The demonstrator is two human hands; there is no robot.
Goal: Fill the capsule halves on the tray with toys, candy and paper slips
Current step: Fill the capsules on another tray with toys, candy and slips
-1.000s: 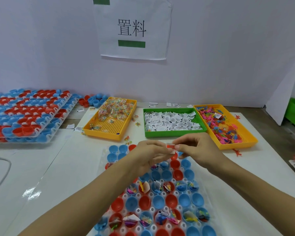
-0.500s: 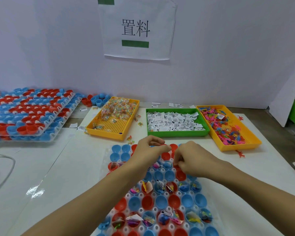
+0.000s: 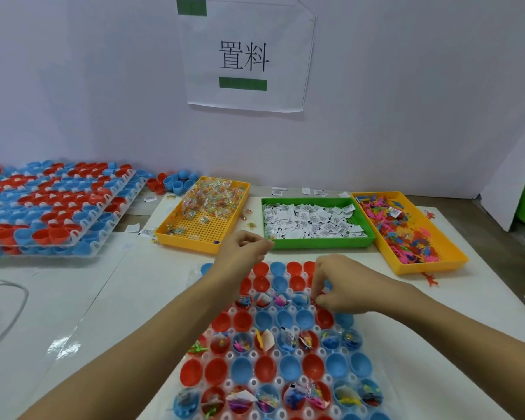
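Observation:
A clear capsule tray (image 3: 230, 355) with red and blue capsule halves lies in front of me. Some rows hold toys, candy and paper slips; other rows are bare. My right hand (image 3: 343, 287) is low over the tray's far right part. Its curled fingertips pinch a small white paper slip (image 3: 326, 290) at a capsule half. My left hand (image 3: 243, 253) hovers above the tray's far left end, near the green tray, with fingers curled to the thumb. I cannot see whether it holds anything.
Behind the capsule tray stand a yellow candy tray (image 3: 176, 234), a green tray of paper slips (image 3: 315, 242) and a yellow toy tray (image 3: 431, 266). Stacked capsule trays (image 3: 52, 213) lie at left, loose capsule halves (image 3: 172, 181) beyond them. A cable (image 3: 12, 313) crosses the left edge.
The two hands were together over the tray with a small item pinched between them. They have parted: the right hand dropped onto the tray, and the left stayed raised at the left.

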